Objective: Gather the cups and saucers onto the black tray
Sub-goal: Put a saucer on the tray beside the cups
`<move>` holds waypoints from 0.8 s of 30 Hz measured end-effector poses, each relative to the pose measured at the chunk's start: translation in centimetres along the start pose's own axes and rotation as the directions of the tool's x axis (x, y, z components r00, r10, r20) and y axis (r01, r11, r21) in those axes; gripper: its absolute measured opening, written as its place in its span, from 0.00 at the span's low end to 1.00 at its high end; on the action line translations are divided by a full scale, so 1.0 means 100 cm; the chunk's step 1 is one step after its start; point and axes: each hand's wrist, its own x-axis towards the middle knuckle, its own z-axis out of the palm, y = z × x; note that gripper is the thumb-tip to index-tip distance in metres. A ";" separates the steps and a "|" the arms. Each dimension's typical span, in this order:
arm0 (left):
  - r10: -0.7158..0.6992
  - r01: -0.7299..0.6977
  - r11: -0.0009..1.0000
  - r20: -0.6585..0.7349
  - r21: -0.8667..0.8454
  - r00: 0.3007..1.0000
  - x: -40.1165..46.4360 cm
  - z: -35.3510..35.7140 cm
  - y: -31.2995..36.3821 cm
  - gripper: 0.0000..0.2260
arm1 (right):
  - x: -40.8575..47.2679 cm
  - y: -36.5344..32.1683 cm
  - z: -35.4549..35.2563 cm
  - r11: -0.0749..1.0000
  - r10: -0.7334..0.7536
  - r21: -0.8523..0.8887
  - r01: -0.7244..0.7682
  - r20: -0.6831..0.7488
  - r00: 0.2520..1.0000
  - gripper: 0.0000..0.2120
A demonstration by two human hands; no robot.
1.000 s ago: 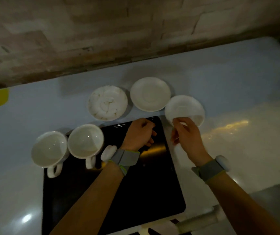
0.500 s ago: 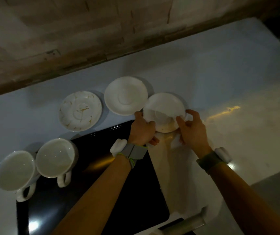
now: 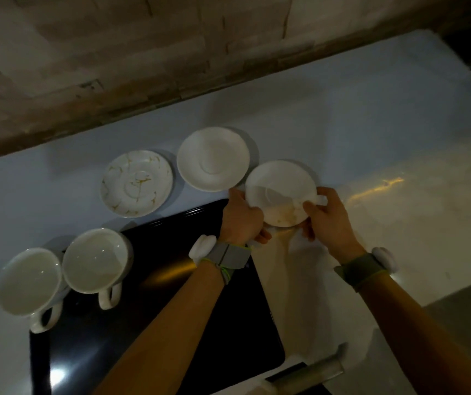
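Both forearms are bare, each wrist wrapped in a grey fabric band carrying a rounded white pod, the left wristband (image 3: 228,255) edged with a yellow-green cord and the right wristband (image 3: 364,268) plain, its pod at 3 o'clock.

I see a pale glossy counter (image 3: 371,132) running against a brick wall (image 3: 143,52) along its far edge, and a metal handle (image 3: 308,372) below its near edge.
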 end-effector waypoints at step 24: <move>0.020 -0.115 0.952 -0.315 -0.285 0.949 -0.077 -0.098 -0.120 0.10 | -0.089 -0.028 0.103 0.990 -0.139 0.036 0.134 0.316 0.938 0.13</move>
